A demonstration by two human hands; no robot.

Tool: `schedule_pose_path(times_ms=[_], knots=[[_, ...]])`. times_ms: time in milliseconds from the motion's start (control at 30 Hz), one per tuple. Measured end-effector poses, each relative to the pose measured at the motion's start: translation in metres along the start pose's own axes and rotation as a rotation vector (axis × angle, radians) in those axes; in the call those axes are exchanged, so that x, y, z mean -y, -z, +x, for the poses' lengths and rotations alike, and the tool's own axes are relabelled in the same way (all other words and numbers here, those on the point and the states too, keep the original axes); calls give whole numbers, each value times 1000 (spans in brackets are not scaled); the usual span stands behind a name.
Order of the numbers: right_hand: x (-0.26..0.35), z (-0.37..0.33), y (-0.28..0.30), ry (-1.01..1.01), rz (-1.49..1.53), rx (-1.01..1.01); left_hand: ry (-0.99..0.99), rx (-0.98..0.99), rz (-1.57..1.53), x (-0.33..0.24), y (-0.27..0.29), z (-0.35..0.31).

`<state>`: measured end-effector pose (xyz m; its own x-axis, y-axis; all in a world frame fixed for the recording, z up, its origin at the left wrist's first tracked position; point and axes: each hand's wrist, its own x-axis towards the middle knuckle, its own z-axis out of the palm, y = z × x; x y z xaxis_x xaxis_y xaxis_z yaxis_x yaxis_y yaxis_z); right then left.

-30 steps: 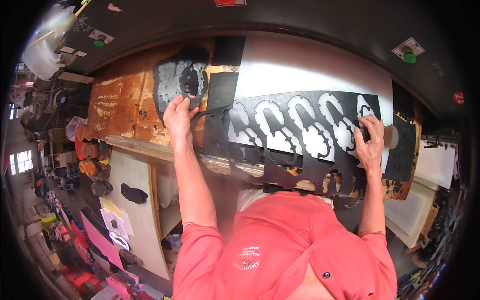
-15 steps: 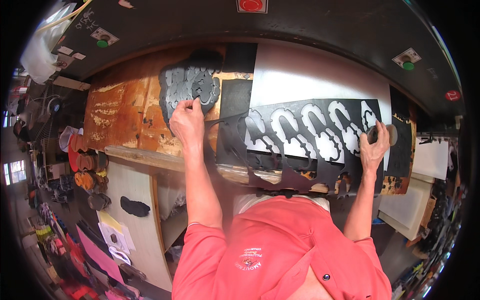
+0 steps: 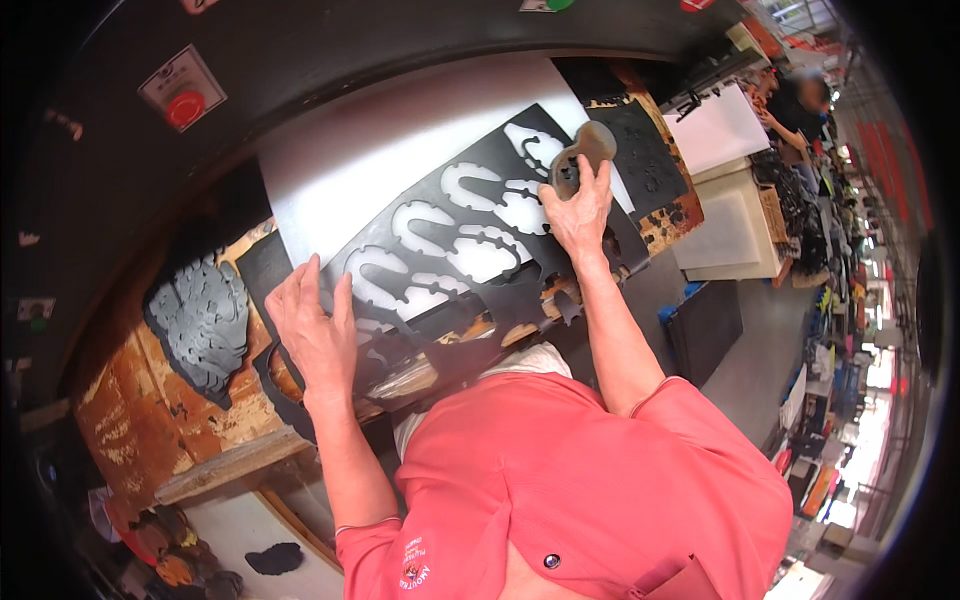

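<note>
Workshop bkgd, head view: cluttered shelving and goods down the R side, a co-worker [image 3: 800,110] at upper R, a dark machine beam [image 3: 350,65] across the top w/ a red button [image 3: 185,108] on it. Below it, a worn orange-brown wooden table [image 3: 120,415], tilted in view.

On the table: white board [image 3: 325,185], w/ a black sheet [image 3: 515,302] lying slantwise over it, its lower edge toward the red shirt [image 3: 600,460]. Sheet has a row of curved cut-outs, white showing thru most. Pile of grey cut pieces [image 3: 205,325] sits L of the board, well apart from it. A 2nd dark sheet [image 3: 650,155] lies at R.

R hand [image 3: 580,212]: thumb & fingers pinching a grey-brown rounded tool [image 3: 597,143], which is at the sheet's upper R end, beside the last cut-out.

L hand [image 3: 318,335]: fingers up & a bit spread, thumb apart, at the sheet's L end; can't tell if it's touching. Pile is just beyond, to its L.
</note>
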<state>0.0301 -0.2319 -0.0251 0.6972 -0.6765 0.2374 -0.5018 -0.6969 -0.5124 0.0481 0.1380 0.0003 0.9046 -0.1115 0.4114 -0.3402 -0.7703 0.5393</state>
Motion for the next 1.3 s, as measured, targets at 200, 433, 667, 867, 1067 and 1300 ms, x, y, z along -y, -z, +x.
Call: schedule_pose_path(times_ms=[200, 433, 667, 867, 1067, 1300], knots=[[-4, -5, 30, -5, 100, 90, 57, 111, 42, -2, -1, -6], [-32, 9, 67, 47, 397, 158, 148, 259, -65, -15, 12, -14], [-67, 50, 103, 15, 1078, 305, 308, 248, -104, -18, 17, -20], [-84, 117, 87, 397, 662, 352, 251, 203, -75, -26, 19, -24], [-98, 139, 59, 604, 347, 446, 221, 252, -62, -36, 34, -31], [-65, 110, 54, 955, 363, 383, 289, 278, -91, -65, 31, -45]])
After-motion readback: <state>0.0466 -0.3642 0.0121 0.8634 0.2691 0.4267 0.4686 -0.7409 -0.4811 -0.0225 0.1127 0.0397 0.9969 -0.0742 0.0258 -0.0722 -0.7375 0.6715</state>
